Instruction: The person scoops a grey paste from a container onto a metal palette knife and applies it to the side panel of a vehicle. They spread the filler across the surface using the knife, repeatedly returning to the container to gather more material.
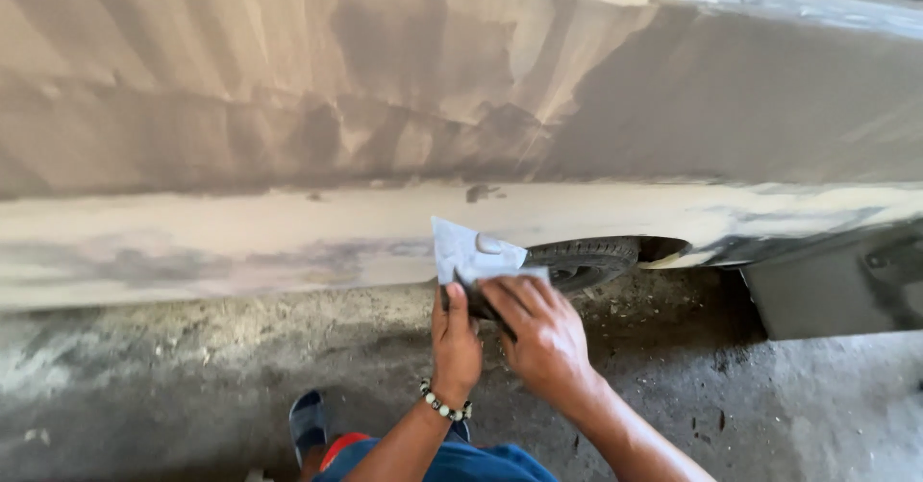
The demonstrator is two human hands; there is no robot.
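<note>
Both my hands hold a dark sanding block wrapped in a pale grey sheet of sandpaper (468,254) just below the lower edge of a car body panel (288,107). My left hand (454,343), with a beaded bracelet at the wrist, grips the block from underneath. My right hand (540,333) lies on top with fingers pressed flat over the paper. The panel is coated in tan filler and grey primer with sanded patches.
A tyre (586,259) shows in the wheel arch to the right of my hands. The concrete floor (240,386) below is dusty. My foot in a dark sandal (308,422) stands at the bottom. A grey panel part (836,290) hangs at right.
</note>
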